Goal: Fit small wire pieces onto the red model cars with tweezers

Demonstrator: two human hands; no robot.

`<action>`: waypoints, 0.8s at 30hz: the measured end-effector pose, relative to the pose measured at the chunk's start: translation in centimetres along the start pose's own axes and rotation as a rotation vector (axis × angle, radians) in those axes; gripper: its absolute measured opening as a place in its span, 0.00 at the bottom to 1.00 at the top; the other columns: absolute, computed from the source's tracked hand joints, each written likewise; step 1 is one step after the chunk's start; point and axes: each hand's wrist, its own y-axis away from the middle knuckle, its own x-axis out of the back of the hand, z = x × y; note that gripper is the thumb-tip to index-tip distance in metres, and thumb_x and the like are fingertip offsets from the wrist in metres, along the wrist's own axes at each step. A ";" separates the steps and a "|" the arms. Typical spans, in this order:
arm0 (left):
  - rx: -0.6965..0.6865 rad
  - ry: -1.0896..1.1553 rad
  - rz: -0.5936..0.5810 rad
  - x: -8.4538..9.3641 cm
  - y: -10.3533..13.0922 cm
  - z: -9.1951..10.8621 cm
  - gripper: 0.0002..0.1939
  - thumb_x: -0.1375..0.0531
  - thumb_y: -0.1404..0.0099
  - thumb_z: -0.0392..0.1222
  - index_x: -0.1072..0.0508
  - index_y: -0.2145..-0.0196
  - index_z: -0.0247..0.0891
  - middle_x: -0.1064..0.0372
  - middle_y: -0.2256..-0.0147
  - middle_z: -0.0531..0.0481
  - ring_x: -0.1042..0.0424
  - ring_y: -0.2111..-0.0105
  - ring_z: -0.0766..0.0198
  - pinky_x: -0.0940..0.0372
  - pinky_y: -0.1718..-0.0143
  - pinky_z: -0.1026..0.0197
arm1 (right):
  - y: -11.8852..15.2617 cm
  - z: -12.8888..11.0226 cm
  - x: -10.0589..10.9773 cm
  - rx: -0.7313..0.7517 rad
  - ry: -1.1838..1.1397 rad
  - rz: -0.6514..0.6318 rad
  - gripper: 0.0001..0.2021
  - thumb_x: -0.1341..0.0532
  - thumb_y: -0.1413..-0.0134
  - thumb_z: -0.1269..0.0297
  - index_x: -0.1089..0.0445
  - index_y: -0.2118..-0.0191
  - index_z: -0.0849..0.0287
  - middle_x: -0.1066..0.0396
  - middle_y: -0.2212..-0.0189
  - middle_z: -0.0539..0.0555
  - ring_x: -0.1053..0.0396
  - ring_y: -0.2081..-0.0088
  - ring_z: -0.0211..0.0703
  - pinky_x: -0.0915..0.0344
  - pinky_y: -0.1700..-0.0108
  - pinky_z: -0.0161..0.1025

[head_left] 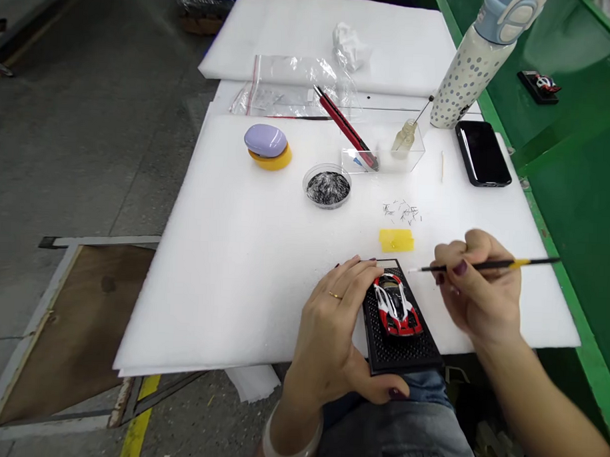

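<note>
A red, white and black model car [396,305] sits on a black textured base [405,355] at the table's front edge. My left hand [336,329] grips that base along its left side, thumb at the near edge and fingers by the far end. In my right hand [476,281] is a thin black brush [494,264] with a yellow band, pinched between thumb and fingers. Its pale tip points left, just right of the base's far end. Beyond the base lie a yellow piece [396,240] and small dark slivers [403,210].
Farther back are a round dish [327,188] of black slivers, a purple-and-yellow case [266,142], red tweezers [346,126], a small glass bottle [404,137] in a clear tray, a phone [482,153] and a tall dotted bottle [463,81]. Another model car [545,83] is at the right.
</note>
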 end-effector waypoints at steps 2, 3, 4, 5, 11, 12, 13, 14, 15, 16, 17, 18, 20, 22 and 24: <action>0.040 0.023 0.041 -0.3 -0.1 0.6 0.53 0.51 0.45 0.86 0.33 0.38 0.42 0.28 0.41 0.39 0.32 0.38 0.39 0.40 0.34 0.34 | 1.5 0.2 -1.0 0.038 -0.044 0.066 0.17 0.27 0.47 0.61 0.37 0.73 0.53 0.40 0.84 0.43 0.43 0.82 0.34 0.47 0.83 0.34; 0.056 0.035 0.070 -0.5 -0.1 0.9 0.51 0.52 0.43 0.85 0.33 0.39 0.42 0.28 0.41 0.39 0.32 0.38 0.39 0.40 0.35 0.34 | 2.0 0.4 -1.4 0.053 -0.048 0.102 0.17 0.27 0.46 0.60 0.38 0.73 0.52 0.41 0.84 0.43 0.44 0.82 0.35 0.48 0.83 0.34; 0.066 0.047 0.102 -0.7 -0.1 1.1 0.50 0.52 0.42 0.85 0.33 0.39 0.42 0.27 0.42 0.40 0.31 0.39 0.40 0.40 0.35 0.34 | 2.5 0.6 -1.7 0.066 -0.047 0.132 0.18 0.27 0.46 0.60 0.38 0.73 0.52 0.42 0.84 0.43 0.44 0.82 0.35 0.49 0.83 0.35; 0.073 0.058 0.130 -1.0 -0.1 1.3 0.49 0.53 0.41 0.84 0.32 0.40 0.42 0.27 0.42 0.40 0.31 0.39 0.40 0.40 0.35 0.35 | 2.7 0.8 -1.9 0.081 -0.044 0.157 0.18 0.27 0.46 0.60 0.39 0.73 0.52 0.43 0.83 0.43 0.44 0.82 0.35 0.49 0.83 0.35; 0.022 0.054 0.184 -1.7 0.1 0.6 0.49 0.53 0.42 0.84 0.32 0.40 0.45 0.27 0.43 0.44 0.31 0.40 0.43 0.41 0.35 0.38 | 3.2 1.3 -2.2 0.040 -0.058 0.143 0.17 0.29 0.43 0.61 0.40 0.72 0.52 0.44 0.82 0.45 0.45 0.81 0.38 0.53 0.84 0.37; 0.006 0.046 0.187 -1.7 0.1 0.4 0.49 0.52 0.42 0.84 0.32 0.39 0.45 0.27 0.43 0.45 0.31 0.40 0.44 0.40 0.35 0.39 | 3.2 1.3 -2.1 0.034 -0.065 0.132 0.16 0.30 0.43 0.61 0.39 0.71 0.52 0.44 0.82 0.46 0.46 0.81 0.38 0.54 0.84 0.36; -0.005 0.037 0.188 -1.7 0.1 0.3 0.49 0.52 0.42 0.84 0.32 0.39 0.44 0.27 0.43 0.45 0.31 0.40 0.44 0.40 0.35 0.39 | 3.3 1.3 -2.1 0.035 -0.070 0.124 0.15 0.30 0.42 0.62 0.39 0.71 0.52 0.44 0.82 0.46 0.46 0.81 0.38 0.54 0.84 0.36; -0.010 0.027 0.188 -1.7 0.1 0.2 0.49 0.52 0.43 0.84 0.32 0.40 0.44 0.27 0.43 0.45 0.30 0.40 0.44 0.40 0.35 0.40 | 3.4 1.3 -2.1 0.039 -0.072 0.116 0.15 0.31 0.41 0.63 0.39 0.71 0.52 0.44 0.82 0.46 0.47 0.81 0.38 0.53 0.84 0.36; -0.011 0.016 0.189 -1.7 0.1 0.2 0.50 0.52 0.43 0.84 0.32 0.40 0.43 0.26 0.43 0.44 0.30 0.40 0.44 0.40 0.35 0.40 | 3.4 1.3 -2.1 0.042 -0.068 0.109 0.15 0.31 0.41 0.63 0.39 0.70 0.52 0.43 0.82 0.46 0.47 0.81 0.38 0.52 0.83 0.36; -0.010 0.006 0.191 -1.6 0.0 0.3 0.50 0.52 0.43 0.85 0.31 0.40 0.43 0.26 0.43 0.44 0.30 0.40 0.44 0.39 0.35 0.40 | 3.5 1.3 -2.2 0.043 -0.061 0.103 0.14 0.31 0.41 0.63 0.38 0.70 0.51 0.43 0.82 0.46 0.47 0.81 0.38 0.50 0.83 0.37; -0.009 -0.003 0.191 -1.6 0.0 0.3 0.50 0.53 0.43 0.85 0.31 0.41 0.42 0.26 0.43 0.43 0.29 0.41 0.43 0.38 0.35 0.39 | 3.5 1.3 -2.2 0.043 -0.051 0.099 0.14 0.31 0.41 0.63 0.39 0.70 0.51 0.43 0.82 0.46 0.47 0.81 0.38 0.50 0.82 0.37; 0.001 -0.013 0.194 -1.6 0.0 0.3 0.50 0.53 0.43 0.85 0.31 0.41 0.42 0.26 0.43 0.42 0.29 0.41 0.43 0.38 0.36 0.39 | 3.5 1.3 -2.2 0.041 -0.044 0.096 0.14 0.31 0.41 0.63 0.39 0.70 0.51 0.42 0.82 0.46 0.47 0.81 0.38 0.49 0.82 0.37; 0.011 -0.021 0.190 -1.6 0.0 0.3 0.52 0.55 0.44 0.86 0.31 0.41 0.42 0.26 0.43 0.41 0.29 0.41 0.41 0.38 0.36 0.37 | 3.5 1.3 -2.3 0.036 -0.045 0.095 0.15 0.31 0.41 0.63 0.39 0.71 0.51 0.42 0.82 0.46 0.48 0.81 0.38 0.51 0.82 0.37; 0.009 -0.011 0.181 -1.6 0.1 0.2 0.52 0.54 0.45 0.87 0.32 0.41 0.43 0.26 0.44 0.42 0.29 0.41 0.41 0.38 0.36 0.37 | 3.4 1.3 -2.4 0.045 -0.065 0.094 0.15 0.31 0.42 0.64 0.39 0.71 0.52 0.42 0.83 0.46 0.49 0.81 0.38 0.53 0.82 0.38; 0.000 0.009 0.171 -1.6 0.1 0.2 0.52 0.53 0.45 0.87 0.32 0.41 0.43 0.26 0.43 0.42 0.29 0.41 0.42 0.39 0.35 0.37 | 3.5 1.3 -2.4 0.057 -0.081 0.098 0.14 0.31 0.43 0.65 0.37 0.71 0.52 0.41 0.83 0.46 0.48 0.81 0.38 0.54 0.82 0.38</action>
